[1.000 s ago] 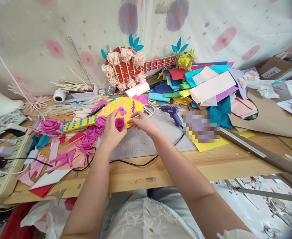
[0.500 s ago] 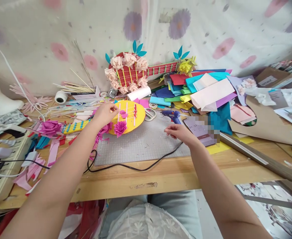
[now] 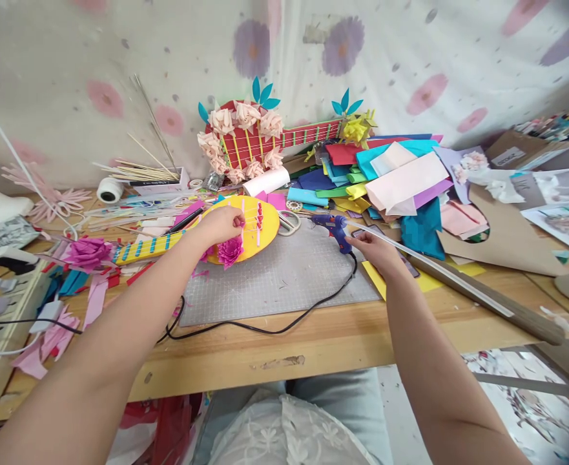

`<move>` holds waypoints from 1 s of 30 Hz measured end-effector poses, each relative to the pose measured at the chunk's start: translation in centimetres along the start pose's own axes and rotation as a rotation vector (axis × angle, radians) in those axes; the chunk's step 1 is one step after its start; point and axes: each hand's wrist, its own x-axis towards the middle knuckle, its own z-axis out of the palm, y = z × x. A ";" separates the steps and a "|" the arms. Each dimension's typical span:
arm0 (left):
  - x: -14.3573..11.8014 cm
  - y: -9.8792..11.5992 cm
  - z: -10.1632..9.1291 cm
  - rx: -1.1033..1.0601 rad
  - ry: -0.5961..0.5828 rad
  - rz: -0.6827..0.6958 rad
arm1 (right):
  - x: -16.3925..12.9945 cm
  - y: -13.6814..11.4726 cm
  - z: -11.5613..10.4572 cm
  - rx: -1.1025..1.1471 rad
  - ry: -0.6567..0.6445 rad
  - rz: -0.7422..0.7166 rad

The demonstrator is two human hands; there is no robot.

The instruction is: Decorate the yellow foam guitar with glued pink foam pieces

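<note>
While pressing on yellow guitar point(image 3: 255, 223) at centre, left hand point(image 3: 222, 224) fingers curled; right hand point(image 3: 377, 248) pinching white strip point(image 3: 429, 266) beside glue gun point(image 3: 333, 226).

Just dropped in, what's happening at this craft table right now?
A person sits at a cluttered wooden table. The left hand rests on a yellow paper guitar, just above the magenta paper flower on its body. The right hand is beside the blue glue gun, which lies on the grey cutting mat; whether the hand grips anything is unclear.
</note>
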 end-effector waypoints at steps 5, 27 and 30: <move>-0.1 -0.1 0.1 -0.002 0.016 0.003 | 0.8 -0.2 1.3 0.054 0.072 -0.134; -0.7 -1.8 0.4 -0.491 0.119 -0.239 | 2.0 -2.4 4.1 -0.177 -0.016 -0.091; -1.0 -1.4 0.4 -0.674 0.082 -0.316 | 2.1 -2.4 4.2 -0.178 -0.011 -0.073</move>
